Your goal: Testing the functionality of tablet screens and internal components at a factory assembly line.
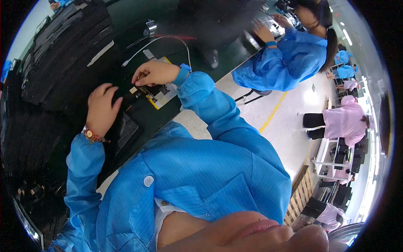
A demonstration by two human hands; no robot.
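Blue smock fabric (201, 172), finely ribbed and fastened with a white button (148, 181), fills the foreground, with both sleeves reaching up to a dark green counter (138, 25). Left hand (100, 108), a beaded bracelet (92, 135) at its wrist, lies palm down with fingers curled over a dark object whose shape cannot be told. Right hand (154, 72), cuffed by a blue wrist strap (183, 74), arches just beside it, fingertips drawn together and pressing on a small black assembly (145, 91); whether they pinch it cannot be told. That assembly is boxy and matte and sits on a pale yellow-edged mat (166, 94) between the two hands. Stacked black ribbed trays (71, 50) rise at the left. A white cable (166, 40) loops across the counter beyond. Farther along, another person in a blue smock (289, 59) works at the same counter, and pink-coated people (344, 119) stand well apart on the glossy floor (289, 113).
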